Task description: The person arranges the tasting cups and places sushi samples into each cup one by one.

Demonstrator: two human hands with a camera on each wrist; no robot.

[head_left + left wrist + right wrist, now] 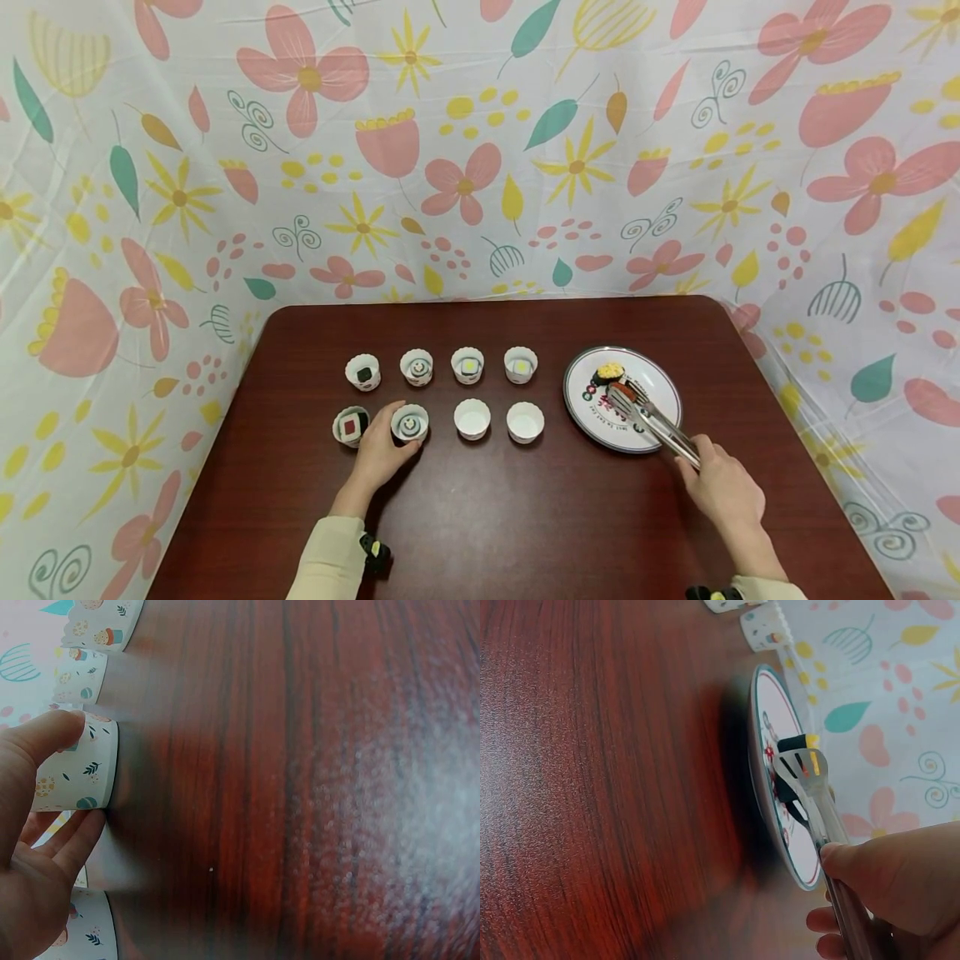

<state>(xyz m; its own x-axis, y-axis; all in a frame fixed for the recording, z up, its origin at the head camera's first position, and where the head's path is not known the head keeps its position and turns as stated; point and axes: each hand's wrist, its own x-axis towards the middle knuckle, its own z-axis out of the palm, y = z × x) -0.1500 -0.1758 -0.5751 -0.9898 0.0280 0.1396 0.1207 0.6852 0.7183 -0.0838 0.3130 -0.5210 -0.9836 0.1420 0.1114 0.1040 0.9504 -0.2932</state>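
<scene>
My left hand [381,457] holds a small white paper cup [410,435] in the front row, thumb and fingers around its sides. A round sushi roll [410,425] sits inside it. In the left wrist view the cup's printed wall [88,772] shows between thumb and fingers. My right hand [723,487] grips metal tongs [667,432] over a round plate [660,379]. The tongs' slotted heads lie around an orange-topped sushi piece [622,391], partly hidden by them. Just behind it on the plate is a yellow-topped sushi piece [609,372], wrapped in black.
Left of the held cup stands a cup [346,437] with red-centred sushi. Two white cups with no sushi, one [472,419] and another [525,422], stand to its right. Several sushi-filled cups form the back row, including one at its right end [521,375]. A flowered cloth [465,225] hangs behind the table.
</scene>
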